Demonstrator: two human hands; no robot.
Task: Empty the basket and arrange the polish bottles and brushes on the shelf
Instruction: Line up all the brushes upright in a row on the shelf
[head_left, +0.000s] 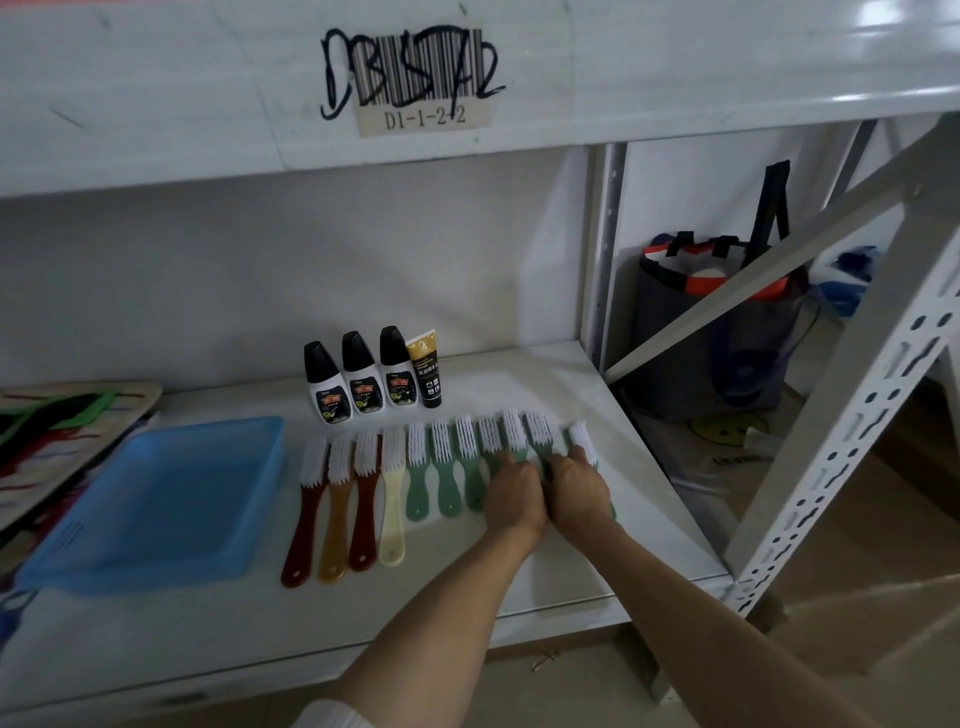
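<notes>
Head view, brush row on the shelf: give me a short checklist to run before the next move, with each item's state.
1. Blue basket emptied: ok.
2. Three polish bottles and the black tube upright at the back: ok.
3. Long-handled brushes in a row: ok.
4. Green brushes evenly spaced: not ok, the rightmost sits apart.
5. Left hand and right hand grip: cannot tell.
</notes>
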